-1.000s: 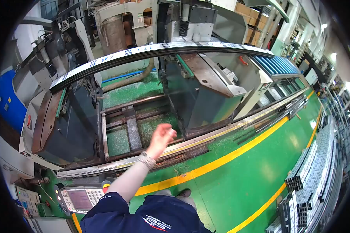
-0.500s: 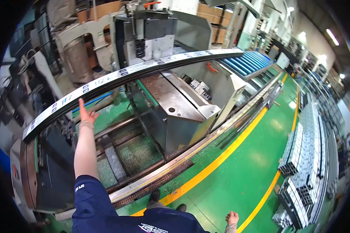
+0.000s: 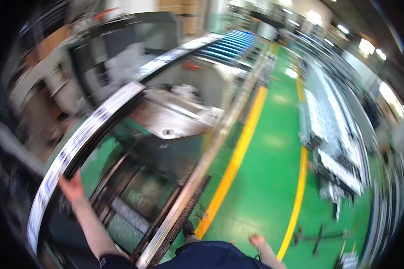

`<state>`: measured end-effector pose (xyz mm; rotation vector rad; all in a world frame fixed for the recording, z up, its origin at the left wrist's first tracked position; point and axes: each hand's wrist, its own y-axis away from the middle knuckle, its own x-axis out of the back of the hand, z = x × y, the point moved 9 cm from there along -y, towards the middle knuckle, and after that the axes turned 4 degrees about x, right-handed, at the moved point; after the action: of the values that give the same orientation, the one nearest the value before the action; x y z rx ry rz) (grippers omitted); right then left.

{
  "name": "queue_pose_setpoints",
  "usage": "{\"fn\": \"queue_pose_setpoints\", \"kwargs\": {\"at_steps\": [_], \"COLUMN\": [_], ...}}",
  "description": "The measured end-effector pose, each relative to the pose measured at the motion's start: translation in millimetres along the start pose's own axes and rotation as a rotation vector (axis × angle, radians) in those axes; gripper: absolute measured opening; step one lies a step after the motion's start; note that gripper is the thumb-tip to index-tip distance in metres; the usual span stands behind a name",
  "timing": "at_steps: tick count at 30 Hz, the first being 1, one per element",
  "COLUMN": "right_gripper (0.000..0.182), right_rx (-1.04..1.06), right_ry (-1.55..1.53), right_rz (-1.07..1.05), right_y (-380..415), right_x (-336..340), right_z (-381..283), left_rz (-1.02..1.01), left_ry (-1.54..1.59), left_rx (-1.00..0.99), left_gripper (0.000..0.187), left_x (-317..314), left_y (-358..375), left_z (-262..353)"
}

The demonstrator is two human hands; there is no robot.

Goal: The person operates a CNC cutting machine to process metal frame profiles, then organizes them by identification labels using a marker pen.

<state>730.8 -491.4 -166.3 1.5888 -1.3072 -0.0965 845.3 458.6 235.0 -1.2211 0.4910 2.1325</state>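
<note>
My left hand (image 3: 72,186) reaches to the near long dark profile (image 3: 105,115), which has a white, printed film along its top. The fingers look apart and touch the profile's side edge; blur hides their exact contact. Beyond the near profile's end lies another film-covered profile (image 3: 182,53), stepped out of line with it and running to the blue rollers. My right hand (image 3: 257,240) hangs low over the green floor, its fingers loosely curled, with nothing visible in it.
A machine with a metal bed (image 3: 166,119) stands beneath the profiles. A blue roller conveyor (image 3: 231,45) is at the back. Along the machine runs a floor-level rail (image 3: 197,172). Stacked metal profiles (image 3: 332,121) lie on the right, beyond yellow floor lines (image 3: 300,193).
The view has turned right and blurred. The near profile now sits stepped apart from the far one, where they looked in line before. My left hand stays against the near profile.
</note>
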Motion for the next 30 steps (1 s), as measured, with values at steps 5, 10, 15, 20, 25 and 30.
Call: {"fn": "queue_pose_setpoints", "kwargs": {"at_steps": [5,10,15,20,25,30], "right_gripper": [0.050,0.051,0.051,0.049,0.048,0.047], "right_rx": [0.162,0.247,0.184,-0.049,-0.189,-0.231], "right_ry": [-0.062,-0.135,-0.142,-0.266,-0.491,-0.671], "right_rz": [0.249,0.179,0.156,0.251,0.419,0.579], "right_y": [75.8,99.5,144.9,206.9,269.2,299.6], "right_x": [63.6,48.2,32.2,32.6,42.8,57.9], "right_z": [-151.8,-116.8,21.2,190.3,297.7,339.7], "left_rz": [-0.001,-0.302,-0.385,-0.667,-1.044,-1.366], "left_ry": [-0.211,-0.159,-0.298,-0.315,-0.245,-0.181], "left_rx": [-0.203,-0.404,-0.362,-0.225,-0.089,0.155], "left_gripper": [0.049,0.039,0.048,0.047,0.046,0.049], "left_x": [-36.9,-186.0,-226.2,-254.8,-299.7,-339.6], "left_y": [137.5,328.8,444.5,537.9,632.0,726.4], "left_z": [-36.8,-88.2,-129.2,-201.6,-284.6,-365.5]}}
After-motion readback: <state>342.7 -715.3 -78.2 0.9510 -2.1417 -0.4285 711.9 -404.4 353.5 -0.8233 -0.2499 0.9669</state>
